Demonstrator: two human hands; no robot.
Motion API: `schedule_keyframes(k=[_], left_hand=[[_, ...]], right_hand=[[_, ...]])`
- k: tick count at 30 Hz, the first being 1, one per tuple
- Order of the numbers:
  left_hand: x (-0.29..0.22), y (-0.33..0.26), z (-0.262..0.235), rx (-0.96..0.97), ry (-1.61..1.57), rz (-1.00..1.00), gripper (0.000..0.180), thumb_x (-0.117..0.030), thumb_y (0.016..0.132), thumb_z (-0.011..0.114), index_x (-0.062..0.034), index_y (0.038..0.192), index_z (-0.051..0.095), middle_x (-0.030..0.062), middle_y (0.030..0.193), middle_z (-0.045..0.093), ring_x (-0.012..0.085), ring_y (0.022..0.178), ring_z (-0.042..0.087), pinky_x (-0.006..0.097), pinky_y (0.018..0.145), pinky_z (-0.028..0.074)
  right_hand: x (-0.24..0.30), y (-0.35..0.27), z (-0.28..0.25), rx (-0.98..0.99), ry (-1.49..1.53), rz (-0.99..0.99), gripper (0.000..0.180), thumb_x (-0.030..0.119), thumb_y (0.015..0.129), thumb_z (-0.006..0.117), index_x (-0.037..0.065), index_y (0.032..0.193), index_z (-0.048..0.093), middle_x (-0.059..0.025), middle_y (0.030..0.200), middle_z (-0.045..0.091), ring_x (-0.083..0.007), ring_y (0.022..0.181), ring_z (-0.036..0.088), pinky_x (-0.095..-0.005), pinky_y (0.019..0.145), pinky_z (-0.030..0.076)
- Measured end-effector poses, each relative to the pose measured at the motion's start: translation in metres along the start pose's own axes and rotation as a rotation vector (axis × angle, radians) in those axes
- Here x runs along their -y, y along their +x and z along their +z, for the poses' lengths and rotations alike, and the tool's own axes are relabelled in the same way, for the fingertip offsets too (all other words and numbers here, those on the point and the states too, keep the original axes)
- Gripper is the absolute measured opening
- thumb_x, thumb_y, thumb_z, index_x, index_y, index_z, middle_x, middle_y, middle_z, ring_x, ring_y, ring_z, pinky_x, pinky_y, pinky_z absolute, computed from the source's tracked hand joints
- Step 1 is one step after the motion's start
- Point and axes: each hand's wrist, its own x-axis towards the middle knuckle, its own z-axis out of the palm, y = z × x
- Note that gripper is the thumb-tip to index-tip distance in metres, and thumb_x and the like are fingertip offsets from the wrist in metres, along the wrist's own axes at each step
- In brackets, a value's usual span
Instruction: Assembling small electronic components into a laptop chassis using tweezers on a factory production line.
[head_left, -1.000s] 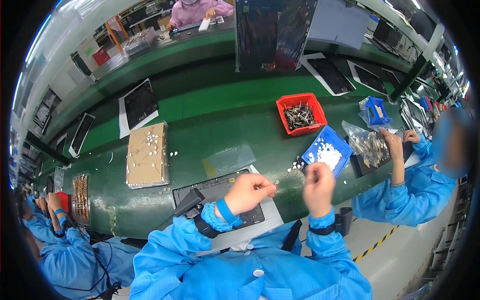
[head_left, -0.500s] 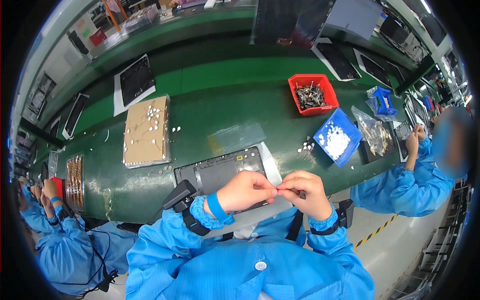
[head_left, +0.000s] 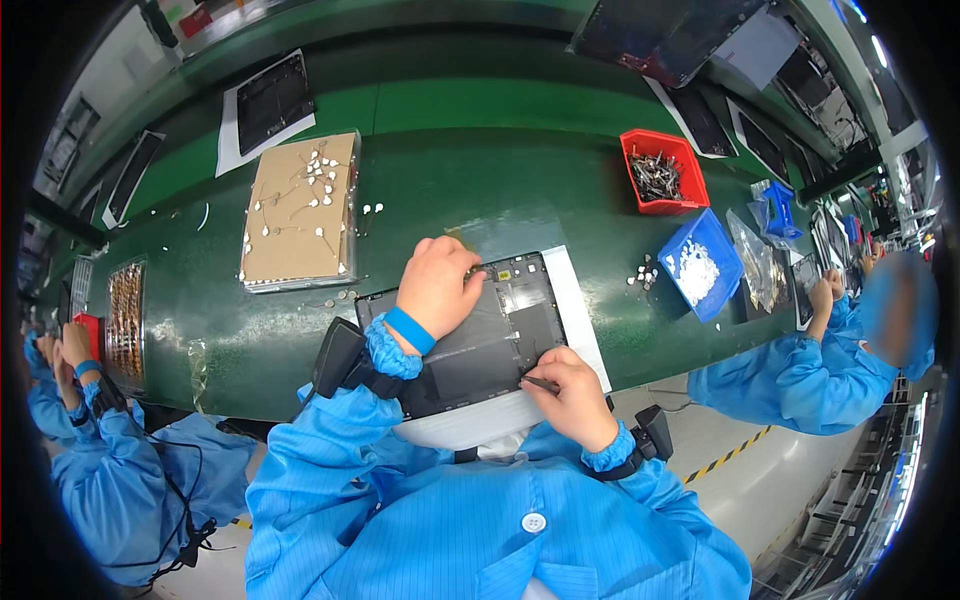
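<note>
Tablet [head_left: 480, 330] at belt [head_left: 480, 190] edge, hands on it

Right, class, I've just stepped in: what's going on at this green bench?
A person in a blue coat bends over an opened dark tablet lying on the green table. The left hand presses on its upper edge; the right hand holds a thin dark tool at its lower right corner. A red bin and a blue tray of small parts sit to the right, where a co-worker works.

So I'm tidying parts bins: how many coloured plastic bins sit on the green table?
2: a red bin of metal parts at the far right, and a blue bin of white bits just nearer. Others may be hidden.
</note>
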Motion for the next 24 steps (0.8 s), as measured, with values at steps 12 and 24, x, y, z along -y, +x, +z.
schedule_keyframes(k=[12, 24], left_hand=[[-0.002, -0.001, 0.001, -0.038, 0.04, -0.026, 0.009, -0.005, 0.069, 0.06, -0.0059, 0.078, 0.063, 0.0095, 0.076, 0.054, 0.0297, 0.076, 0.051, 0.039, 0.068, 0.042], [-0.014, 0.0, -0.007, 0.134, 0.164, -0.009, 0.008, -0.001, 0.066, 0.055, -0.0056, 0.072, 0.059, 0.0111, 0.073, 0.054, 0.0305, 0.071, 0.052, 0.04, 0.062, 0.044]], right_hand=[[0.014, 0.018, 0.001, 0.142, -0.401, 0.017, 0.009, 0.014, 0.066, 0.062, 0.007, 0.067, 0.055, -0.0097, 0.07, 0.055, -0.0301, 0.065, 0.056, -0.0397, 0.055, 0.044], [-0.015, 0.118, -0.136, -0.366, -0.358, -0.054, 0.014, 0.014, 0.069, 0.065, 0.002, 0.074, 0.062, -0.0147, 0.074, 0.057, -0.0313, 0.073, 0.056, -0.037, 0.064, 0.045]])
